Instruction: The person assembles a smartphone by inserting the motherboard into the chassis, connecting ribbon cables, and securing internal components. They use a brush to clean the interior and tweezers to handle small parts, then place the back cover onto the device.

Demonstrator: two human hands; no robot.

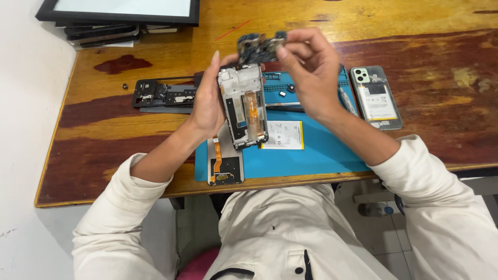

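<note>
My left hand [206,101] holds an opened phone frame [243,106] upright over the blue mat, its inner side with an orange flex cable facing me. My right hand [307,67] pinches a small dark circuit board [258,46] just above the top edge of the frame. The board is lifted a little off the frame and tilted. A white battery [282,135] lies on the blue work mat [311,153] below the frame. A detached screen with an orange flex [224,163] rests at the mat's left front corner.
A clear phone back cover with a battery [377,97] lies right of the mat. A dark phone frame part [165,96] sits to the left, with a small screw-like piece [125,86] beside it. Stacked dark panels and a framed screen [122,10] occupy the back left of the wooden table [430,52].
</note>
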